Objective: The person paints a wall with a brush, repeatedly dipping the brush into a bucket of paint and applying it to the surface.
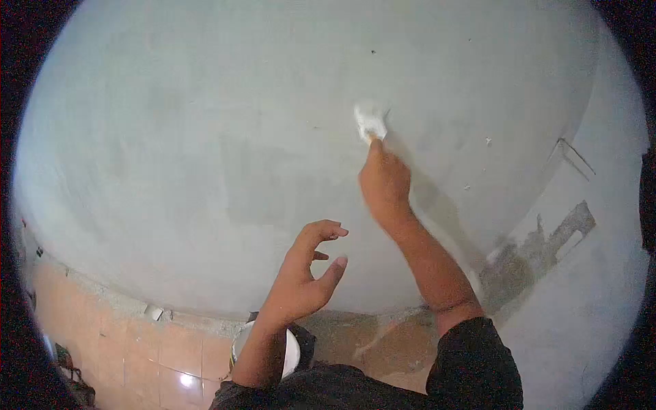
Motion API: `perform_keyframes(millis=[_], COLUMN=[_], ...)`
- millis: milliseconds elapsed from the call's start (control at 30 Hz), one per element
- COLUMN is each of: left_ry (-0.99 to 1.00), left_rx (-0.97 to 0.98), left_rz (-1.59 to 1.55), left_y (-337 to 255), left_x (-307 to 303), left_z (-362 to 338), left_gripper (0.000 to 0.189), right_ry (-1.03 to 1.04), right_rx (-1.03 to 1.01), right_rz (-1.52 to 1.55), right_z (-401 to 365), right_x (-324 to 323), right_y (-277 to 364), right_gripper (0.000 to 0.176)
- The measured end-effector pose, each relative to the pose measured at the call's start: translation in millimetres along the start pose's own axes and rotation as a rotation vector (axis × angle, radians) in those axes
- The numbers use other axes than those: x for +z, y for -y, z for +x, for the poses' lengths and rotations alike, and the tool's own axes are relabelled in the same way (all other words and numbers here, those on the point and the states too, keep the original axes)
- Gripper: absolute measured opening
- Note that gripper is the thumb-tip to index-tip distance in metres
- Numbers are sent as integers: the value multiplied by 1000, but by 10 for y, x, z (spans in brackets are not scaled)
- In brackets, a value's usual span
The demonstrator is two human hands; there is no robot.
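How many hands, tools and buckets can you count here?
Hands: 2, the left hand and the right hand
White tool held against the wall: 1
White bucket: 1
Total: 4

One head-worn fisheye camera looks forward and slightly down, close to a grey plastered wall [205,137].
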State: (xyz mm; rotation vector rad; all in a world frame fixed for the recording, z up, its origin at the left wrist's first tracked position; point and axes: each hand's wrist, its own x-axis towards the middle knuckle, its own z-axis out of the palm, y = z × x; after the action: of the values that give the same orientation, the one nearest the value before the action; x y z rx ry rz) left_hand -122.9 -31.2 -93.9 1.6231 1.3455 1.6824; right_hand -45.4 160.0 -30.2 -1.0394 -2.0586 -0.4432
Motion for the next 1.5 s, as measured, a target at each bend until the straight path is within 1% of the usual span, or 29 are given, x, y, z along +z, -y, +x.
perform_keyframes(millis=[67,100,167,200,267,300,367,433,500,567,633,667,733,767,833,900,967,1033,1100,1233,1300,1333,1400,1433,1500], left_ry=[-6,-19,-25,-20,-20,-24,-16,-15,-14,-37,-47,-40,-24,-22,-8,-3,0,9,18,39,55,53,55,64,74], left_rx=[-16,-12,-12,-7,-2,-1,-9,-13,-17,39,68,71,70,75,68,69,32,24,20,-15,-26,-17,-9,-12,-13], left_rz=[-12,3,19,14,3,7,-1,23,40,55,52,57,40,46,56,61,50,36,20,24,32,24,9,7,27], left_y=[26,33,11,-13,-63,-87,-103,-141,-172,-184,-254,-282,-304,-320,-344,-331,-309,-250,-210,-160,-151,-145,-151,-148,-148], left_x=[67,92,166,200,202,209,228,204,146,121,112,111,138,131,95,69,61,44,16,-18,-41,-55,-78,-91,-128], left_z=[3,16,52,52,11,-16,-67,-140,-188,-117,-86,-65,-6,-4,-29,-53,-74,-97,-131,-122,-152,-175,-220,-246,-327], left_gripper=[37,37,37,36,35,35,35,36,36,38,38,37,36,36,36,36,36,36,36,35,35,35,34,34,34], right_ry=[174,180,347,347,580,578,677,623,476,428,129,125,-65,-71,-238,-233,-234,-191,-53,-6,134,140,315,318,460], right_rx=[-27,-24,-124,-119,-112,-116,-16,-28,32,86,29,30,38,40,10,18,-31,-103,-107,-134,-130,-120,-162,-154,-97], right_rz=[19,19,18,20,26,29,120,77,115,150,60,62,123,126,149,164,11,-47,-13,-23,-30,-33,-3,-6,58], right_z=[-274,-390,-537,-570,-593,-552,-365,-120,162,531,799,887,1004,1010,990,983,870,635,341,-61,-284,-415,-646,-733,-892], right_x=[48,68,117,142,173,131,67,-6,-315,-721,-831,-902,-1111,-1175,-1243,-1156,-871,-570,-396,-101,34,105,241,303,403], right_y=[17,3,-82,-163,-302,-355,-498,-604,-571,-491,-476,-472,-449,-424,-357,-283,-244,-141,-43,-55,-50,-57,-90,-122,-192], right_gripper=[23,23,20,20,28,28,26,16,14,19,15,15,13,13,11,13,18,19,16,15,15,15,13,13,11])
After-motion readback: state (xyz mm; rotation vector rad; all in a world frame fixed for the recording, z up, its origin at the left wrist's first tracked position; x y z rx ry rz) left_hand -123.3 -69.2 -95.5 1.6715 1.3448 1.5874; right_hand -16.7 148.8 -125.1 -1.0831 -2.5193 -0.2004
